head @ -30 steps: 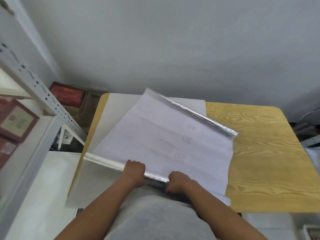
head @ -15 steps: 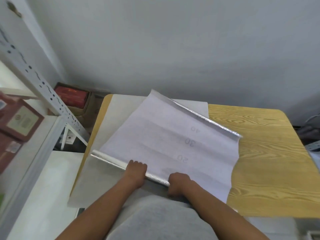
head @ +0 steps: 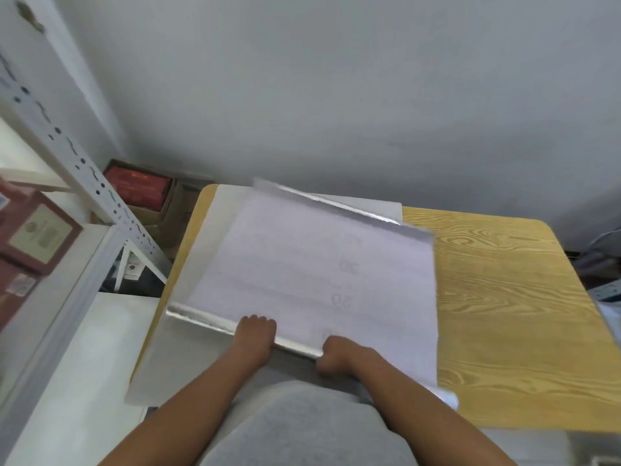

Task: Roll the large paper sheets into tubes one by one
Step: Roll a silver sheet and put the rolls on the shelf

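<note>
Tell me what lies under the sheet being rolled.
Under the white sheet lies another pale sheet, showing at left and far edge, on the wooden table. How many more sheets lie beneath is covered.

Left hand: fingers curled over the rolled near edge of the paper sheet, knuckles up, gripping it.
Right hand: fingers curled round the same rolled edge, gripping it, back of hand turned up and to the right.
Hand spacing: near each other, side by side, apart, not touching.
Left forearm: bare, reaching forward and to the right from the lower left.
Right forearm: bare, reaching forward and to the left from the lower right.
Wrists: both roughly straight, in line with the forearms.
</note>
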